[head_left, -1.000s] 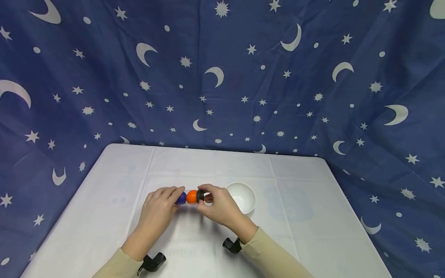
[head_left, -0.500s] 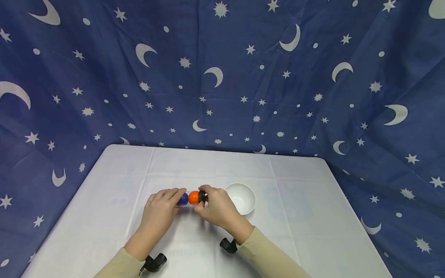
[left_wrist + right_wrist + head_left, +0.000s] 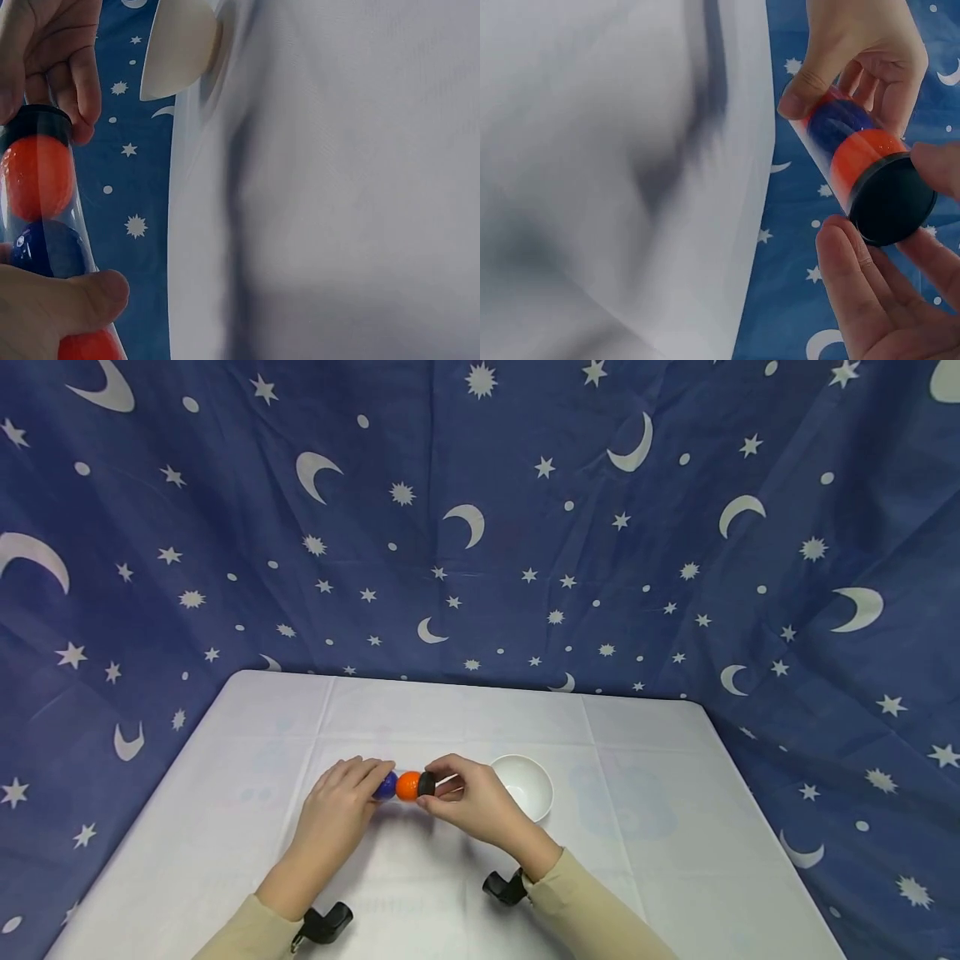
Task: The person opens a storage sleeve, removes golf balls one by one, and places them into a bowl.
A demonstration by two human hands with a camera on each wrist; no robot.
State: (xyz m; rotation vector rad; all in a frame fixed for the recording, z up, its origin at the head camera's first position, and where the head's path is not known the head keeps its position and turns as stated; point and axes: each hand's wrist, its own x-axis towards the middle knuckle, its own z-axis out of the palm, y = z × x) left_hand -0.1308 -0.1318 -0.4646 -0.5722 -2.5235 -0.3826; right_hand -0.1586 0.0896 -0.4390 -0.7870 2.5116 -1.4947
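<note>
A clear plastic tube [image 3: 79,225] holds a row of balls and lies nearly level between the hands. Nearest its right end is an orange ball [image 3: 408,786], followed by a blue ball [image 3: 386,787]. Another red-orange ball [image 3: 90,346] shows below the left thumb in the left wrist view. My left hand [image 3: 335,806] grips the tube's left part and hides much of it. At the other end sits a round black cap [image 3: 894,200], its edge pinched between the thumb and fingers of my right hand [image 3: 480,799].
A white bowl [image 3: 528,787] stands on the white-covered table [image 3: 450,718], just behind and right of the right hand. Black wrist mounts [image 3: 327,923] hang under both forearms. A blue curtain [image 3: 525,527] with moons and stars closes off the back.
Both hands and the tube shifted slightly right, then back to the left. The right fingers look a little more spread at the cap than half a second ago. The bowl stays put.
</note>
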